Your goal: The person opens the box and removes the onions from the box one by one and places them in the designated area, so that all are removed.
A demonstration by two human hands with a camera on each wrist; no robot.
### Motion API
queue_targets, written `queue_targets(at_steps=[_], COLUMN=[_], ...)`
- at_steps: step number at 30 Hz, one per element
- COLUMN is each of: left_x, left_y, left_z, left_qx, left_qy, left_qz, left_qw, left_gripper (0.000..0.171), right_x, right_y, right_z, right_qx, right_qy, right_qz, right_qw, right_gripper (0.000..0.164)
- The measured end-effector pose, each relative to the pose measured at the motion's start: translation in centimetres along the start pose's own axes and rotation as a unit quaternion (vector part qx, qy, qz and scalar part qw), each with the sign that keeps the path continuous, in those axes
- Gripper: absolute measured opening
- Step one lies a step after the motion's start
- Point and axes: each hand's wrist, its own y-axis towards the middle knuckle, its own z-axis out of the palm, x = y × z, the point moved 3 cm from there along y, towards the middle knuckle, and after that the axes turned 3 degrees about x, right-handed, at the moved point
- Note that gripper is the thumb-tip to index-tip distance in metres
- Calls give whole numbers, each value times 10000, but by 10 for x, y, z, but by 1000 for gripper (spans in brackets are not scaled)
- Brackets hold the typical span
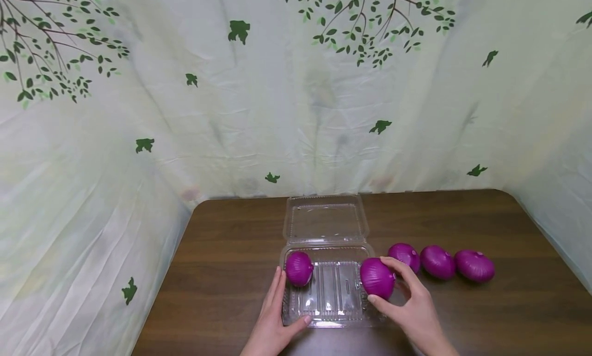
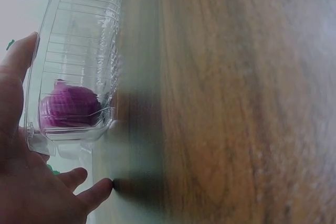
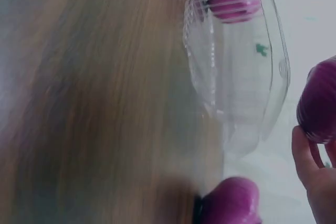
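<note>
A clear plastic clamshell container (image 1: 335, 322) lies on the table with its lid (image 1: 326, 222) folded back. One purple onion (image 1: 299, 268) sits in the container's back left; through the clear wall the left wrist view shows this onion (image 2: 71, 106) too. My left hand (image 1: 273, 315) rests at the front left corner, its straight fingers along the left side and the thumb at the front edge. Above the container's right edge, my right hand (image 1: 411, 299) pinches another purple onion (image 1: 377, 278) between thumb and fingers. The right wrist view shows the held onion (image 3: 320, 100) raised beside the rim.
Three more purple onions, a near one (image 1: 404, 257), a middle one (image 1: 437, 262) and a far right one (image 1: 475, 266), lie in a row right of the container. The brown wooden table (image 1: 222, 274) ends at a pale leaf-patterned curtain (image 1: 296, 114).
</note>
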Motion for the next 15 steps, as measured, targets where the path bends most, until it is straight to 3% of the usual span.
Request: queue_targets(at_steps=[7,15], left_x=[1,1], left_y=[0,0], left_z=[0,0], left_qx=[-1,-53], left_qy=[-12,-21], left_qz=[17,94], left_qw=[10000,9999], left_gripper=[109,109], right_x=[-12,-20], right_y=[-7,-14], right_z=[-12,-26], right_qx=[-67,-434], right_qy=[-233,-815], right_qz=[-340,384], right_qw=[9991,9950], right_gripper=[75,74])
